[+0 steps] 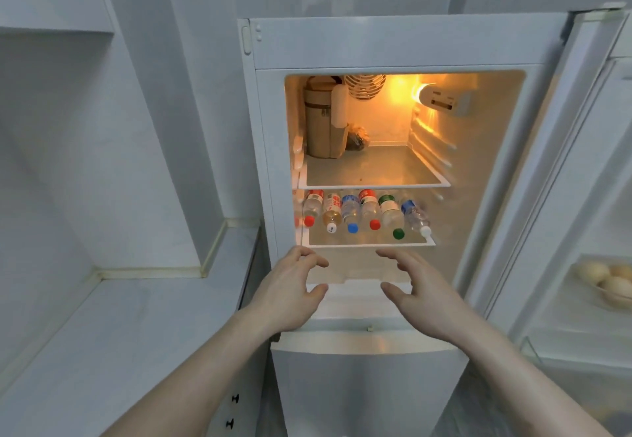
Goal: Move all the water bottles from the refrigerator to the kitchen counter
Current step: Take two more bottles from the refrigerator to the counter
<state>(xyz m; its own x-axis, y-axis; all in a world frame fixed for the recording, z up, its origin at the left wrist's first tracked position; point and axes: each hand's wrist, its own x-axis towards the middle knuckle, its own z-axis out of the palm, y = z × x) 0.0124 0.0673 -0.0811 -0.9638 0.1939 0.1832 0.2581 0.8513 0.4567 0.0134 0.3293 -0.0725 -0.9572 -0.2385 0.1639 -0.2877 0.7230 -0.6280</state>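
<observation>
The refrigerator stands open and lit inside. Several water bottles lie side by side on its lower shelf, caps toward me: a red-capped bottle, a white-capped bottle, a blue-capped bottle, another red-capped bottle, a green-capped bottle and a clear crumpled bottle at the right end. My left hand and my right hand hover just below the shelf's front edge, both empty with fingers spread, touching nothing. The white kitchen counter lies to the left.
A tan insulated bag and a small wrapped item stand at the back left of the upper shelf. The fridge door hangs open on the right, with eggs in its rack. Drawer knobs show under the counter.
</observation>
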